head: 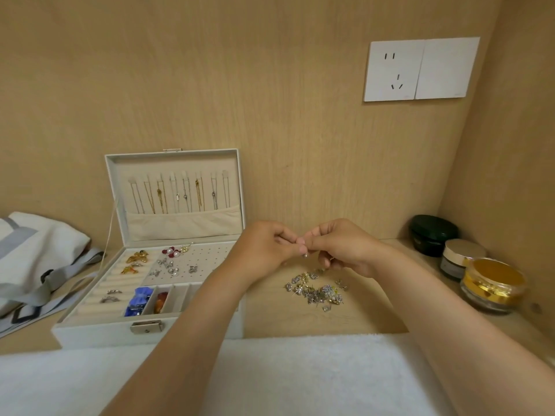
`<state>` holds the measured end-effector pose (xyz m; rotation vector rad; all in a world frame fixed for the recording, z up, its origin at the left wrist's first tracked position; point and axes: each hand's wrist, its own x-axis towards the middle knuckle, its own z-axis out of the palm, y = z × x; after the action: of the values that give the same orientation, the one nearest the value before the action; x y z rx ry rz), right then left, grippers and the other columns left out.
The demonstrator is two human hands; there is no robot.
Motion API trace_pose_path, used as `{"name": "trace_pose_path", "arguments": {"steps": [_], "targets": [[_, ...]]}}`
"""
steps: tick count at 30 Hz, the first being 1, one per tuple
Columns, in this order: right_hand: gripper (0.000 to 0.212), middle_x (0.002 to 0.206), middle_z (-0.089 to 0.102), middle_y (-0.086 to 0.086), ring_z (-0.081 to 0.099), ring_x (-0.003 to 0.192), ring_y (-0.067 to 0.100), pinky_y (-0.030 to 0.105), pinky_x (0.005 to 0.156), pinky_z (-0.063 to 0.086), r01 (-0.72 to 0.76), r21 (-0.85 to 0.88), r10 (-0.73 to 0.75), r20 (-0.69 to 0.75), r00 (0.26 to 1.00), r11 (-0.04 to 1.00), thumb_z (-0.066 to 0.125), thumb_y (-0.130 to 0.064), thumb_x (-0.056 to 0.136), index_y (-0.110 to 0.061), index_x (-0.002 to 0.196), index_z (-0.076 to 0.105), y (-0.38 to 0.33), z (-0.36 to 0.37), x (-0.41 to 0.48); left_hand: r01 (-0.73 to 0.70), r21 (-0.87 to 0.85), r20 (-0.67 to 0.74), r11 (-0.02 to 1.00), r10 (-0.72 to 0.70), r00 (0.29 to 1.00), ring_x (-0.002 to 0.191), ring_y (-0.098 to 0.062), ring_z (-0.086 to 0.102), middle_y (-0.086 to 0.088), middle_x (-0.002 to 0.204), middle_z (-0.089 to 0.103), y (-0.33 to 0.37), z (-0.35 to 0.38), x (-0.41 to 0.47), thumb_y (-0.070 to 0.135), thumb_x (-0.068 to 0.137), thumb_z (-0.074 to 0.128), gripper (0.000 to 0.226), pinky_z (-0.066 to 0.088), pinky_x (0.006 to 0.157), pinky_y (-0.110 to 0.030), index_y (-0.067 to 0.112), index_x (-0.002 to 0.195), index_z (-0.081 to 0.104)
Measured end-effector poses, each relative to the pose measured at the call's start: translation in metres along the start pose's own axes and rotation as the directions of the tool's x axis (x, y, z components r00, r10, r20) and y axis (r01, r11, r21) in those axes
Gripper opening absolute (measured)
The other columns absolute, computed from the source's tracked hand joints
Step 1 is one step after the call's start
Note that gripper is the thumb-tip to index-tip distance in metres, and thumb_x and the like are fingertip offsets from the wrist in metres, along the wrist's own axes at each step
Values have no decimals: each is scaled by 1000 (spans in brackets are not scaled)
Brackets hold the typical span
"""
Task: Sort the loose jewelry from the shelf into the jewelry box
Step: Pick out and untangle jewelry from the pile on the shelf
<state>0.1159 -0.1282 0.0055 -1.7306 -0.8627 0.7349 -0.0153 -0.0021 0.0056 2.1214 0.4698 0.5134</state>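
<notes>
The white jewelry box point(90, 331) stands open on the wooden shelf at the left, necklaces hanging in its lid, with earrings, rings and clips in its tray. A pile of loose silver and gold earrings point(318, 289) lies on the shelf to its right. Above that pile my left hand point(264, 250) and my right hand point(339, 247) meet fingertip to fingertip. Together they pinch one small silver earring point(305, 255), which is mostly hidden by the fingers.
Three round jars stand at the right wall: a dark green one point(432, 234), a grey one with a silver lid point(459, 258) and a gold-lidded one point(492, 283). A white and grey bag point(39, 253) lies left of the box. White cloth point(270, 373) covers the front edge.
</notes>
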Motion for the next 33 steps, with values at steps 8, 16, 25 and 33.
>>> {"name": "trace_pose_path", "arguments": {"steps": [8, 16, 25, 33], "targets": [[22, 92, 70, 12, 63, 63, 15, 25, 53, 56, -112, 203, 54, 272, 961, 973, 54, -12, 101, 3, 112, 65, -4, -3, -5, 24, -16, -6, 1000, -24, 1000, 54, -12, 60, -4, 66, 72, 0, -7, 0, 22, 80, 82, 12, 49, 62, -31, 18, 79, 71], [7, 78, 71, 0, 56, 50, 10, 19, 38, 38, 9, 17, -11, 115, 993, 1000, 73, -18, 89, -13, 92, 77, -3, -1, -6, -27, -27, 109, 999, 30, 994, 62, -17, 65, 0, 77, 72, -2, -14, -1, 16, 84, 78, 21, 53, 60, -35, 24, 100, 68], [19, 78, 72, -9, 62, 67, -3, 18, 69, 50, 137, -592, -71, 133, 989, 794, 80, -16, 80, -34, 82, 76, 13, 1, 1, -47, 216, 44, 975, 38, 998, 77, -11, 63, -4, 90, 72, -4, -25, -1, 25, 84, 77, 7, 48, 73, -25, 29, 89, 75], [6, 65, 68, -24, 60, 61, -10, 14, 64, 45, 160, -634, -115, 112, 987, 757, 78, -19, 83, -25, 83, 78, 9, 3, 3, -77, 259, 64, 963, 63, 996, 75, -4, 57, -1, 93, 70, 1, -23, -3, 23, 84, 77, 8, 44, 70, -19, 29, 89, 75]]}}
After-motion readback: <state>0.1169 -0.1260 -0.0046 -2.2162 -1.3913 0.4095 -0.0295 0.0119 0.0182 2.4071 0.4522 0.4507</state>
